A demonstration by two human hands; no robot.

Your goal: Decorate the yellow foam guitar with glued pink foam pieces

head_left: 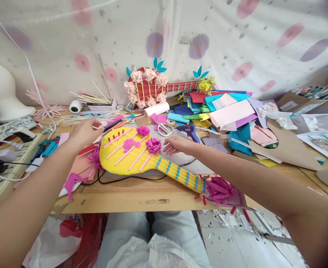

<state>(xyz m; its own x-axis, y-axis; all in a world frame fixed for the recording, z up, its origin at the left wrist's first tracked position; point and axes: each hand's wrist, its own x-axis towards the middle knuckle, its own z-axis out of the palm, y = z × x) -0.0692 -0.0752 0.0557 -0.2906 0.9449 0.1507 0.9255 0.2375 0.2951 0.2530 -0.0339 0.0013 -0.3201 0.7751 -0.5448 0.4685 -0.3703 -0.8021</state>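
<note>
A yellow paper guitar (pixel 124 152) lies flat before me, with pink strips across its body and blue bands along its neck. Magenta crepe-paper flowers (pixel 154 145) decorate the body, and a bigger magenta flower (pixel 219 190) covers the neck's end. My left hand (pixel 85 132) hovers past the body's upper left edge, fingers pinched; a small pale piece seems to show at the fingertips, too small to name. Beside the flowers, above where body and neck meet, my right hand (pixel 179 145) has its fingers stretched and apart, holding nothing. Scissors (pixel 165 129) and a blue glue gun (pixel 188 130) lie just behind it.
A red paper guitar with pale pink roses (pixel 150 76) leans on the floral curtain. Coloured paper sheets (pixel 232 113) pile up behind my right hand, near a phone (pixel 214 144). A power strip (pixel 2 178) stands at left; a black cable (pixel 130 179) runs along the table's front.
</note>
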